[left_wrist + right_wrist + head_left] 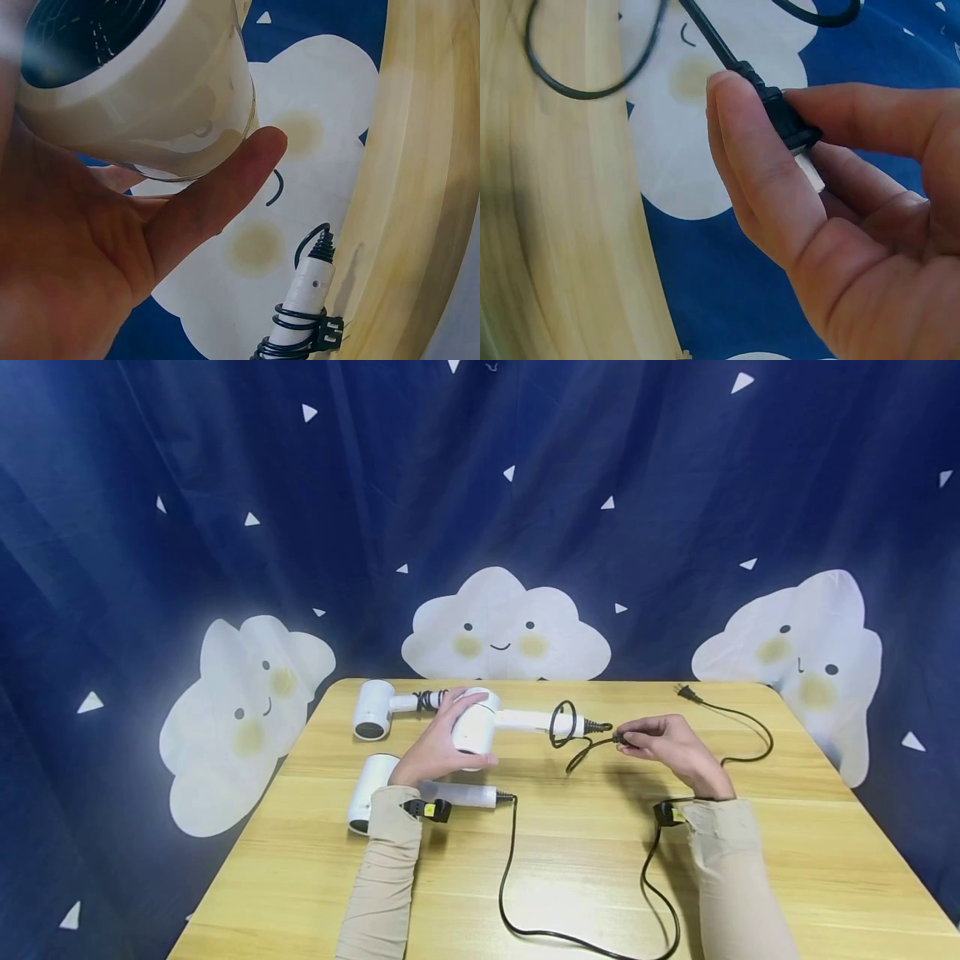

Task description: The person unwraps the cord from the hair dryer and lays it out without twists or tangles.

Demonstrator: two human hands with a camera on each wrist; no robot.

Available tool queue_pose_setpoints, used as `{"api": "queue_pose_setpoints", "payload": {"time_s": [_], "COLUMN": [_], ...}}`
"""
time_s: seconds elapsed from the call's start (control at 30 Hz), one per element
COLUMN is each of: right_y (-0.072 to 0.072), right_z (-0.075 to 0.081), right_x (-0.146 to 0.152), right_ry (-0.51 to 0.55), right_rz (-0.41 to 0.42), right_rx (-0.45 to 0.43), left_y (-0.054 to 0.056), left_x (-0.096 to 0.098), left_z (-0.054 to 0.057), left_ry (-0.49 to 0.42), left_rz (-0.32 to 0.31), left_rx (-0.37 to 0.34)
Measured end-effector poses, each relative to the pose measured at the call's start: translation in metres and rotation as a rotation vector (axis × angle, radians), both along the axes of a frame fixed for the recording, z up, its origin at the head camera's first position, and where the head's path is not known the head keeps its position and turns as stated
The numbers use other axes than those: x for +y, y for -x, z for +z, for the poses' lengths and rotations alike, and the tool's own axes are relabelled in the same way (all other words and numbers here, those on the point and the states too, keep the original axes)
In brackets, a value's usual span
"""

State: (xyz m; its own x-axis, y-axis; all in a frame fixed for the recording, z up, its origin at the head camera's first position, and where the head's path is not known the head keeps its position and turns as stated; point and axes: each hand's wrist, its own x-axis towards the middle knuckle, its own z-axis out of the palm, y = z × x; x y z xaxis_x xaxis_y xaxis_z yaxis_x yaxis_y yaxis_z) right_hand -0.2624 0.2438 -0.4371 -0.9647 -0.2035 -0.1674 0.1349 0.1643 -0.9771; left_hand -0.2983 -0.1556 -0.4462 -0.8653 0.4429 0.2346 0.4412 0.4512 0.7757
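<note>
My left hand point(435, 750) grips the round head of a white hair dryer point(474, 731), held up over the table with its handle pointing right. In the left wrist view the thumb lies along the dryer's barrel point(165, 97). A black cord point(557, 727) loops loosely about the end of the handle and runs to my right hand point(675, 747). There the thumb and fingers pinch the black plug point(786, 120), a metal prong showing below it. The held dryer's far side is hidden.
At the back left lies a second white hair dryer point(372, 708), its cord wound around the handle. Nearer, partly behind my left forearm, is a third dryer point(375, 772). Its black cord point(512, 860) snakes across the wooden table point(570, 852). Another plug point(687, 694) rests at the back right.
</note>
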Motion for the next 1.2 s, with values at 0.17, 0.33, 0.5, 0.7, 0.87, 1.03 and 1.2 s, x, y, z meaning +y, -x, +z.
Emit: {"api": "queue_pose_setpoints", "payload": {"time_s": [0.17,0.33,0.5,0.7,0.87,1.03,1.2], "right_y": [0.001,0.000,0.001,0.003,0.003,0.004,0.004], "right_z": [-0.003,-0.005,-0.007,-0.006,-0.004,-0.001,0.002], "right_x": [-0.003,-0.005,-0.009,-0.013,-0.014,-0.016,-0.019], "right_ry": [-0.008,-0.072,0.018,0.066,0.205,0.362,0.443], "right_rz": [-0.036,-0.088,-0.135,-0.182,-0.214,-0.222,-0.220], "right_rx": [0.026,0.102,0.137,0.220,0.279,0.342,0.404], "left_y": [-0.002,-0.004,-0.004,-0.003,-0.004,-0.005,-0.005], "left_x": [0.002,0.006,0.007,0.008,0.010,0.010,0.010], "left_z": [0.002,0.003,0.001,0.000,0.000,0.001,0.000], "left_ry": [0.015,0.042,0.052,0.059,0.071,0.085,0.088], "left_rz": [-0.015,-0.034,-0.047,-0.065,-0.068,-0.067,-0.068], "left_rx": [-0.014,-0.013,-0.029,-0.032,-0.034,-0.039,-0.045]}}
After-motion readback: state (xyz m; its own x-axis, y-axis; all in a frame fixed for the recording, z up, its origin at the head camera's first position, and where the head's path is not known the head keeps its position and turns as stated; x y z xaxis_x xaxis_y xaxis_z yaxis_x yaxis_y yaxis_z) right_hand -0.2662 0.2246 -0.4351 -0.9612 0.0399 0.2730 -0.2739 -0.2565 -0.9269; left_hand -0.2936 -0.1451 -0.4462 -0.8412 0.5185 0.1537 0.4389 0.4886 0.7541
